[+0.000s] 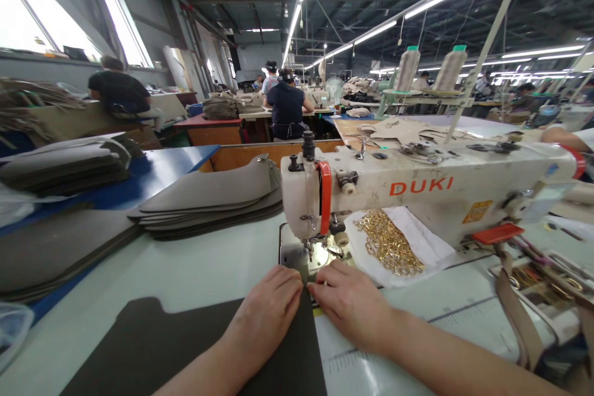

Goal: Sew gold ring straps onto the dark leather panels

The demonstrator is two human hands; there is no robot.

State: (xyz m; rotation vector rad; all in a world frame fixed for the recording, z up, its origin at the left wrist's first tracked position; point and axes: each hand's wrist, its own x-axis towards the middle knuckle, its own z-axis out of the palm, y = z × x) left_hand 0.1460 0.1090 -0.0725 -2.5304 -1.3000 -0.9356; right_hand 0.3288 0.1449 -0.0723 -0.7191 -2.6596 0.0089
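Observation:
A dark grey leather-like panel (153,346) lies flat on the pale sewing table (185,266) in front of me. My left hand (266,306) rests palm down on its right part, fingers together and stretched toward the needle. My right hand (350,300) lies beside it at the panel's right edge, fingertips pressed on the material just before the presser foot (318,247). The white DUKI sewing machine (417,189) stands right behind both hands.
A heap of gold metal rings (390,241) lies on white paper under the machine arm. Stacked grey panels (213,198) sit to the left, more (65,164) on the blue table. Brown straps (524,315) lie at right. Other people work at benches farther back.

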